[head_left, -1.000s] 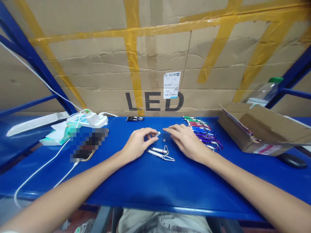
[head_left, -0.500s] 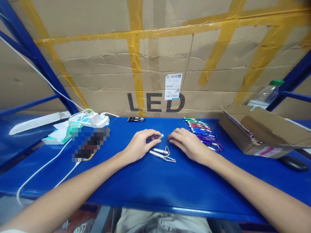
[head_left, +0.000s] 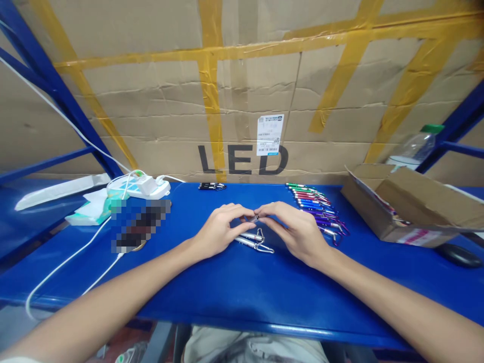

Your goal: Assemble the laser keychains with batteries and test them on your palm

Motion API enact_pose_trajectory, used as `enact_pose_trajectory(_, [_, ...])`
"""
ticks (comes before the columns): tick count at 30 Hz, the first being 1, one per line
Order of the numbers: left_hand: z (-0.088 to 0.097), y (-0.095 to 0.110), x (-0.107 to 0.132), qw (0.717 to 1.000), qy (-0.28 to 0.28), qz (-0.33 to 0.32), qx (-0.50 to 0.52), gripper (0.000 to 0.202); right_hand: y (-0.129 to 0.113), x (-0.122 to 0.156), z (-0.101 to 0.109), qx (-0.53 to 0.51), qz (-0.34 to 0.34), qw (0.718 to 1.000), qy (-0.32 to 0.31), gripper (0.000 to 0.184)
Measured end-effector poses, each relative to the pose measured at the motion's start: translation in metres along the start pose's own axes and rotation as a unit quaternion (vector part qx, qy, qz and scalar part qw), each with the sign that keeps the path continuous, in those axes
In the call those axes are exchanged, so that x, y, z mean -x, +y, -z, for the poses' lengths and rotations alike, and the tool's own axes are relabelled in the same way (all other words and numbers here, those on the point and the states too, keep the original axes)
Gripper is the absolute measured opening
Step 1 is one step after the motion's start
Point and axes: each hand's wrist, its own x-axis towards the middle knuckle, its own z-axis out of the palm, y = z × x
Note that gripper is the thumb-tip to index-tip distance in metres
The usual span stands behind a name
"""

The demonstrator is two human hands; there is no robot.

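Observation:
My left hand (head_left: 217,229) is closed, thumb and fingers pinching a small silver keychain flashlight (head_left: 252,219), mostly hidden by the fingers. The fingertips of my right hand (head_left: 298,229) are pinched at its right end, where a small dark part shows; its exact shape is too small to make out. Just below the fingers, two silver keychain flashlights (head_left: 249,243) with carabiner clips lie on the blue table (head_left: 234,287), their left ends partly behind my left hand.
Behind my right hand lies a row of green, red, blue and purple keychain flashlights (head_left: 312,201). Black ones (head_left: 212,186) lie at the back edge. An open cardboard box (head_left: 393,222) and a black mouse-like object (head_left: 459,255) are right; a power strip (head_left: 153,189), cables and a pixelated phone (head_left: 141,227) left.
My right hand has moved left, and its fingertips have come together with the left fingers at the end of the silver flashlight. The left hand has barely shifted.

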Motion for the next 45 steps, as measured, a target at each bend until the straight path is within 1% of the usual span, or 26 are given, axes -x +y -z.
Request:
enact_pose_trajectory(9, [0.001, -0.001, -0.001, 0.999, 0.017, 0.005, 0.03, 0.019, -0.003, -0.002, 0.002, 0.0, 0.006, 1.0, -0.007, 0.016])
enact_pose_trajectory(14, [0.003, 0.002, -0.003, 0.998, 0.039, 0.018, 0.055, 0.015, -0.006, -0.003, 0.003, 0.027, -0.007, 0.998, 0.052, 0.02])
enact_pose_trajectory(16, [0.003, 0.003, -0.003, 0.997, 0.042, 0.024, 0.06, 0.015, -0.006, -0.004, 0.004, 0.046, -0.01, 0.997, 0.058, 0.024])
enact_pose_trajectory(17, [0.003, 0.003, -0.003, 0.997, 0.042, 0.03, 0.063, 0.015, -0.005, -0.004, 0.004, 0.06, -0.013, 0.997, 0.051, 0.026])
enact_pose_trajectory(19, [0.003, 0.002, -0.003, 0.995, 0.039, 0.049, 0.078, 0.019, 0.002, -0.003, 0.004, 0.113, -0.025, 0.993, 0.02, 0.032])
enact_pose_trajectory(21, [0.002, 0.002, -0.002, 0.992, 0.033, 0.07, 0.104, 0.027, 0.013, 0.0, 0.003, 0.196, -0.054, 0.979, -0.028, 0.04])
enact_pose_trajectory(24, [0.002, 0.002, -0.002, 0.987, 0.024, 0.088, 0.132, 0.038, 0.033, 0.008, 0.002, 0.323, -0.117, 0.932, -0.119, 0.049])
enact_pose_trajectory(25, [0.003, 0.002, -0.001, 0.987, 0.023, 0.089, 0.134, 0.038, 0.038, 0.01, 0.002, 0.346, -0.13, 0.917, -0.151, 0.049])
enact_pose_trajectory(26, [0.003, 0.002, -0.001, 0.987, 0.024, 0.089, 0.135, 0.036, 0.042, 0.012, 0.001, 0.354, -0.135, 0.91, -0.17, 0.049])
enact_pose_trajectory(28, [0.003, 0.001, -0.001, 0.987, 0.023, 0.087, 0.133, 0.032, 0.045, 0.014, 0.001, 0.353, -0.135, 0.904, -0.199, 0.045])
enact_pose_trajectory(32, [0.003, 0.002, -0.001, 0.99, 0.023, 0.078, 0.119, 0.026, 0.037, 0.01, 0.004, 0.328, -0.123, 0.908, -0.23, 0.03])
enact_pose_trajectory(37, [0.004, 0.001, -0.001, 0.99, 0.028, 0.07, 0.115, 0.027, 0.034, 0.006, 0.007, 0.279, -0.126, 0.925, -0.226, 0.02])
enact_pose_trajectory(41, [0.004, 0.0, -0.001, 0.99, 0.012, 0.091, 0.107, 0.038, 0.038, 0.006, 0.011, 0.242, -0.131, 0.939, -0.204, 0.016])
enact_pose_trajectory(43, [0.005, 0.0, -0.001, 0.991, 0.004, 0.088, 0.103, 0.033, 0.037, 0.004, 0.013, 0.223, -0.133, 0.949, -0.178, 0.016])
enact_pose_trajectory(45, [0.005, 0.0, -0.002, 0.994, 0.006, 0.071, 0.085, 0.022, 0.033, 0.002, 0.013, 0.167, -0.131, 0.969, -0.129, 0.014])
